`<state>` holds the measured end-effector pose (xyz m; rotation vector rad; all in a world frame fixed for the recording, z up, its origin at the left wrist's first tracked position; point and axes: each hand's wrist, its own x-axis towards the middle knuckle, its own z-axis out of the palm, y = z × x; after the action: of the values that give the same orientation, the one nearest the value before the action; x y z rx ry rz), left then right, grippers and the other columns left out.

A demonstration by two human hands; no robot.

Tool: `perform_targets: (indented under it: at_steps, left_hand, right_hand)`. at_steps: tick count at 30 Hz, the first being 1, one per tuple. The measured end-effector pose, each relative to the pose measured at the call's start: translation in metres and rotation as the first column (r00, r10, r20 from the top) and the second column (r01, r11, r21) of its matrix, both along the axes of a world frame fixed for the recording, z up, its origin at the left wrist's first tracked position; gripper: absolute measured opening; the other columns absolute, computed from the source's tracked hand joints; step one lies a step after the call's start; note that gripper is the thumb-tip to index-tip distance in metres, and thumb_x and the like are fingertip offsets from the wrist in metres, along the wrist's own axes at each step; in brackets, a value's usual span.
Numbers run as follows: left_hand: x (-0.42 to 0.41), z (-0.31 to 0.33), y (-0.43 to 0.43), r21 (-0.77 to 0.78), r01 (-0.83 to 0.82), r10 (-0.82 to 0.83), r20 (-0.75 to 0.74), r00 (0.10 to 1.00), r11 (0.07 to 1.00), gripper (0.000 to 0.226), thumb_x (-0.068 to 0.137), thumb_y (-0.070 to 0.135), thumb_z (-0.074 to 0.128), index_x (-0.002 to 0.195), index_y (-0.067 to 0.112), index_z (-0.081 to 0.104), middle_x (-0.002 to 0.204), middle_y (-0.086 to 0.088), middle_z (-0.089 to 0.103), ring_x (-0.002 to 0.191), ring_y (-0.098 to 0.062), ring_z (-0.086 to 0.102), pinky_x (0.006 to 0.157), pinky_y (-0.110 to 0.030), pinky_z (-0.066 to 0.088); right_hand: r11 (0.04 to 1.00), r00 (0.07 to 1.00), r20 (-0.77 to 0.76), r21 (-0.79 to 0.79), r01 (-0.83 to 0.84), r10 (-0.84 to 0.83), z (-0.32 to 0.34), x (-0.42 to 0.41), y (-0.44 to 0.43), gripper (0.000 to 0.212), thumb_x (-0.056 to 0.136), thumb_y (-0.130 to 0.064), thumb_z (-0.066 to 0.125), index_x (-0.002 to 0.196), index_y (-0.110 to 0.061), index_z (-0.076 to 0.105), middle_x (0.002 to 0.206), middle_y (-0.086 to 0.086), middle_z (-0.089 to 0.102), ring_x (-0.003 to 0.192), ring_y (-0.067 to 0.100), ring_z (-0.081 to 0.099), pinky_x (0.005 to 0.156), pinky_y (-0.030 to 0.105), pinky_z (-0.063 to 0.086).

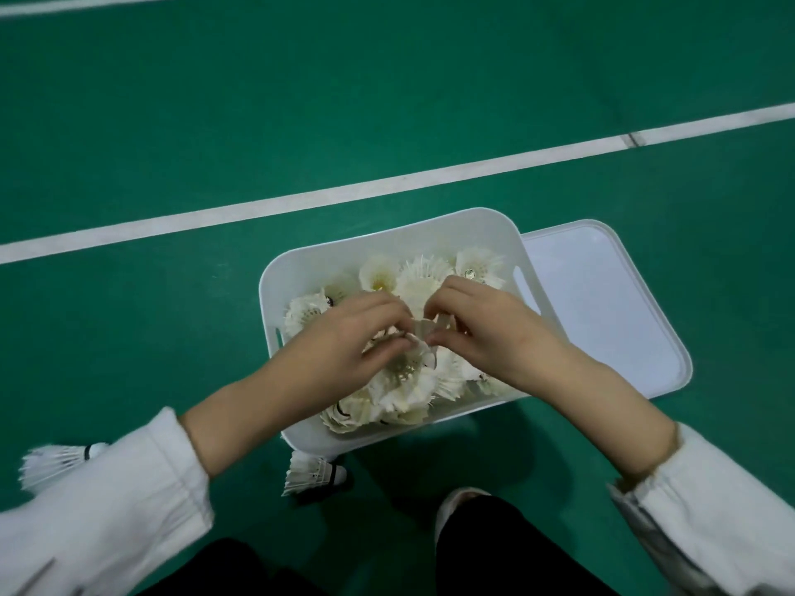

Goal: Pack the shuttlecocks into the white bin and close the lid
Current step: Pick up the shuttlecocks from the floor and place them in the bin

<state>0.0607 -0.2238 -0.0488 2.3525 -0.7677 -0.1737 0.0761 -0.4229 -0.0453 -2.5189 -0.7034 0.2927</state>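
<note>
- Packing is under way on the green court floor (387, 101): a crouching person works both hands over the white bin (389, 234), which is already heaped with feather shuttlecocks (404, 380).
- The left hand (344, 337) and right hand (486, 333) meet above the bin's middle. Their fingers are curled, and thumb and forefinger of each pinch a single shuttlecock (426, 329) between them, just over the pile.
- Two are not yet packed: a stray shuttlecock (316, 473) lies on the floor just beside the bin's near corner, and a second stray (60, 464) lies by the left sleeve (129, 488).
- The lid (602, 303) lies flat against the bin's right side.
- The next move looks to be settling the pinched one, gathering both strays, then levelling the heap so the lid can seat.
</note>
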Motion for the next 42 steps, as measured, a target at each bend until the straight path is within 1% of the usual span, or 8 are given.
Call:
perform_targets:
  at_steps: [6,11,16,22,26,32,39,42]
  left_hand:
    - [0.015,0.009,0.034,0.006,-0.387,0.386,0.06,0.921,0.922,0.008,0.087,0.027,0.058,0.087,0.02,0.062,0.079,0.012,0.049,0.071,0.006,0.045,0.065,-0.005,0.033]
    - [0.027,-0.002,0.061,0.111,-0.548,0.542,0.084,0.836,0.829,0.015,0.088,0.024,0.058,0.084,0.01,0.064,0.075,-0.002,0.059,0.066,-0.018,0.052,0.063,-0.025,0.037]
    - [0.027,-0.01,0.07,0.115,-0.592,0.583,0.1,0.806,0.798,0.016,0.089,0.024,0.056,0.084,0.011,0.063,0.075,-0.001,0.06,0.065,-0.018,0.051,0.062,-0.028,0.035]
    - [0.024,-0.014,0.059,0.035,-0.56,0.56,0.012,0.828,0.828,0.016,0.089,0.025,0.055,0.082,0.013,0.063,0.07,0.003,0.061,0.063,-0.014,0.054,0.061,-0.03,0.043]
    - [0.022,-0.01,0.061,0.038,-0.528,0.527,0.028,0.849,0.848,0.016,0.09,0.029,0.052,0.083,0.018,0.061,0.072,0.007,0.06,0.065,-0.014,0.053,0.064,-0.033,0.046]
    - [0.011,-0.006,0.141,0.312,-0.586,0.602,0.056,0.797,0.748,0.018,0.09,0.032,0.05,0.095,0.018,0.061,0.09,-0.001,0.065,0.076,-0.021,0.054,0.071,-0.034,0.045]
    - [-0.07,-0.039,0.223,0.465,-0.616,0.721,-0.073,0.689,0.636,0.013,0.089,0.028,0.054,0.093,0.02,0.063,0.093,-0.002,0.068,0.077,-0.023,0.06,0.07,-0.032,0.045]
    - [-0.102,-0.061,0.249,0.488,-0.651,0.781,-0.113,0.614,0.582,0.011,0.088,0.027,0.056,0.091,0.02,0.064,0.091,-0.003,0.069,0.08,-0.024,0.063,0.071,-0.033,0.048]
  right_hand:
    - [0.939,0.939,0.062,0.078,0.334,-0.339,-0.014,0.019,-0.018,0.017,0.091,-0.023,0.058,0.09,-0.01,0.068,0.094,-0.001,0.057,0.075,0.017,0.058,0.075,0.031,0.047]
    - [0.97,0.977,0.01,-0.118,0.211,-0.212,-0.056,0.031,0.004,0.023,0.093,-0.021,0.054,0.102,-0.007,0.07,0.102,0.007,0.06,0.089,0.025,0.061,0.079,0.038,0.049]
    - [0.964,0.984,0.058,-0.198,0.179,-0.171,-0.053,0.026,0.014,0.032,0.093,-0.029,0.051,0.12,-0.015,0.061,0.119,0.003,0.055,0.09,0.022,0.061,0.071,0.036,0.052]
    - [0.991,0.992,0.041,0.05,-0.124,0.122,0.003,0.011,0.065,0.043,0.091,-0.033,0.055,0.131,-0.018,0.047,0.133,-0.005,0.046,0.079,-0.001,0.045,0.065,0.008,0.038]
    - [0.979,0.974,0.105,0.005,-0.204,0.202,-0.015,0.014,0.09,0.018,0.091,-0.02,0.056,0.103,-0.009,0.063,0.107,0.007,0.062,0.089,0.021,0.058,0.071,0.036,0.051]
    - [0.991,0.983,0.131,-0.07,-0.118,0.126,-0.051,0.048,0.102,0.02,0.092,-0.016,0.054,0.1,-0.004,0.068,0.103,0.012,0.065,0.096,0.03,0.057,0.084,0.035,0.043]
    - [1.0,0.971,0.241,-0.003,-0.007,0.008,-0.048,0.051,0.119,0.014,0.086,-0.014,0.063,0.09,-0.003,0.071,0.086,0.012,0.069,0.083,0.03,0.061,0.074,0.033,0.047]
    - [0.993,0.983,0.183,-0.109,0.035,-0.014,-0.055,0.052,0.118,0.021,0.09,-0.022,0.06,0.098,-0.007,0.071,0.098,0.008,0.07,0.092,0.028,0.059,0.079,0.034,0.044]
